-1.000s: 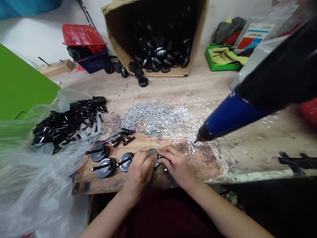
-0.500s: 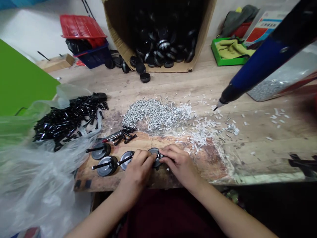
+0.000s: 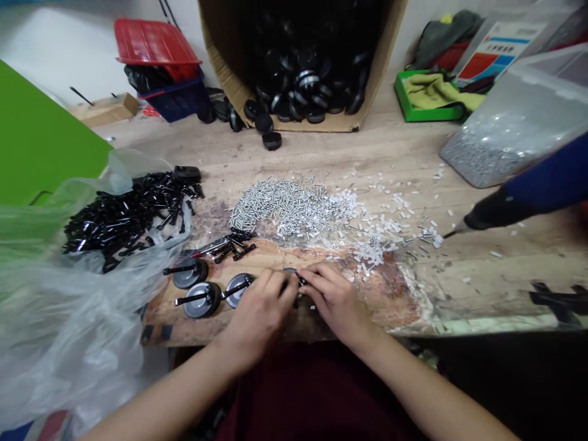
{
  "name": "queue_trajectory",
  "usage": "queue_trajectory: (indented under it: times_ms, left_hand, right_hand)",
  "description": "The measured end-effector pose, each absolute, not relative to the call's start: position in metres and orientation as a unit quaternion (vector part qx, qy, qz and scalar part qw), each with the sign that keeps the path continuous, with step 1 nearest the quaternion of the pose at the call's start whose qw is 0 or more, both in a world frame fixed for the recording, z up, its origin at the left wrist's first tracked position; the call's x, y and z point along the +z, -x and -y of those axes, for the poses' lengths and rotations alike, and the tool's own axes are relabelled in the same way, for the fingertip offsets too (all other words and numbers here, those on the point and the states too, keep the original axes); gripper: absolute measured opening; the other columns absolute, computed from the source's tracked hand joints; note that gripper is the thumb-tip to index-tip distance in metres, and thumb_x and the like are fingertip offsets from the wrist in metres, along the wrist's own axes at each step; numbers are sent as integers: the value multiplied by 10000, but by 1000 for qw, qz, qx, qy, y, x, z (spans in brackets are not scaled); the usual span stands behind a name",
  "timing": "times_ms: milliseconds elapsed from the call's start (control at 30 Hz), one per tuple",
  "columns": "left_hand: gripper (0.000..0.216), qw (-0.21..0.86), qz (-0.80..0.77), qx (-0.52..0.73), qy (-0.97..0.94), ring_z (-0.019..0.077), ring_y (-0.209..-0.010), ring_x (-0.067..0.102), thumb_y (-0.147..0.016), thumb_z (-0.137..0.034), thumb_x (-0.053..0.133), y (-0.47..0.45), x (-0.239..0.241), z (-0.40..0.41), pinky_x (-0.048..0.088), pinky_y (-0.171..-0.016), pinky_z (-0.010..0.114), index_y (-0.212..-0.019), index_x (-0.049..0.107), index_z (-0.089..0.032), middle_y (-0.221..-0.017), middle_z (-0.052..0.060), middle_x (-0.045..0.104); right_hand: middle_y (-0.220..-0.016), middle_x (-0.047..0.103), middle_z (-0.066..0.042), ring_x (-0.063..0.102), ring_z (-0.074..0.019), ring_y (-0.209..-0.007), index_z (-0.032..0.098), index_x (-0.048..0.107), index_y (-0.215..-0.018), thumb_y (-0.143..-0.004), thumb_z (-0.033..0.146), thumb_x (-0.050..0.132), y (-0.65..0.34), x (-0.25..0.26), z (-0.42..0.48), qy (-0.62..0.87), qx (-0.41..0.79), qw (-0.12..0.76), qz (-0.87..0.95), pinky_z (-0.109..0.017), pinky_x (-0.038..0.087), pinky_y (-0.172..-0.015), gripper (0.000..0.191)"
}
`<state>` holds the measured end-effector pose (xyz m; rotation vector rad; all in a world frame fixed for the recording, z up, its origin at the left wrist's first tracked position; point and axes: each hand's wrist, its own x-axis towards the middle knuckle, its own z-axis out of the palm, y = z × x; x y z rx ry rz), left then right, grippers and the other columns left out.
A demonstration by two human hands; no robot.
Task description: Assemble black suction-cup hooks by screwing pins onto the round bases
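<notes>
A round grey-and-black disc lies on the worn board, mostly covered by my two hands. My left hand is closed on the disc from the left, its fingers bent over it. From the right, my right hand pinches a small black lever at the disc's edge, thumb and fingertips together; its far end is hidden. To the left are three similar discs, each with a black lever on top: the nearest disc, a front disc and a back disc.
Beyond my hands lie a pile of metal pins and scattered white plastic sleeves. Black levers heap on a plastic bag at left. A carton of black discs stands behind. A blue electric screwdriver hangs at right, beside a clear bin.
The hanging screwdriver has swung right and lower. My left fingers have moved slightly right, covering more of the disc. The whole view has shifted a little.
</notes>
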<state>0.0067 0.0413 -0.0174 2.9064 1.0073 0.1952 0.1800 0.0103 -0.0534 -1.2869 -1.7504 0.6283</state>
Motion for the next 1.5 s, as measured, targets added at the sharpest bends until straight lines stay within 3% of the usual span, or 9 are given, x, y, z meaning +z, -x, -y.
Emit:
queue_trajectory:
  times_ms: [167, 267, 333, 600, 800, 933, 1500]
  left_hand:
    - [194, 274, -486, 307, -771, 170, -817, 643, -859, -207, 562, -5, -24, -31, 515, -716, 264, -1015, 674, -181, -916, 59, 698]
    - [203, 373, -530, 365, -668, 167, -798, 666, -819, -220, 618, -11, -20, -18, 522, -681, 245, -1002, 704, -198, -948, 50, 720]
    - [199, 395, -531, 392, -639, 169, -833, 667, -806, -209, 633, -13, -16, -13, 524, -723, 248, -986, 716, -208, -952, 44, 722]
    - [201, 368, -485, 378, -697, 132, -710, 623, -822, -148, 597, -1, -6, -5, 482, -628, 218, -981, 709, -197, -824, 30, 677]
    - [172, 350, -454, 339, -746, 114, -738, 613, -832, -115, 581, 6, -1, -4, 470, -669, 197, -955, 681, -184, -809, 18, 654]
    - [160, 349, -444, 333, -755, 91, -686, 597, -837, -120, 581, 7, 2, -7, 456, -617, 167, -945, 677, -187, -757, -2, 633]
    - [205, 368, -449, 327, -745, 122, -777, 629, -847, -137, 571, 9, -1, -13, 489, -681, 202, -998, 688, -213, -838, 20, 669]
  right_hand:
    - [-1180, 559, -93, 539, -227, -1129, 265, 484, -1264, -814, 332, 654, -179, -36, 9, 514, 229, 492, 664, -400, 469, -970, 485]
    - [-1264, 529, -119, 496, -251, -1212, 234, 423, -1305, -682, 448, 751, -172, -34, 15, 511, 285, 459, 668, -414, 451, -1007, 736]
    - [-1282, 536, -121, 508, -240, -1211, 224, 386, -1327, -675, 441, 760, -167, -36, 15, 518, 309, 443, 663, -405, 452, -1010, 783]
    - [-1272, 561, -103, 545, -219, -1176, 231, 383, -1339, -756, 335, 701, -181, -18, 11, 434, 362, 381, 732, -382, 464, -992, 673]
    - [-1228, 565, -98, 568, -206, -1117, 225, 381, -1333, -779, 317, 673, -188, -8, 12, 412, 385, 329, 758, -357, 485, -957, 633]
    - [-1225, 560, -91, 557, -189, -1123, 215, 370, -1335, -789, 308, 666, -188, -9, 13, 408, 387, 324, 761, -326, 478, -966, 627]
    - [-1282, 541, -98, 536, -199, -1183, 230, 343, -1364, -780, 334, 674, -186, -17, 13, 412, 380, 337, 757, -354, 462, -999, 679]
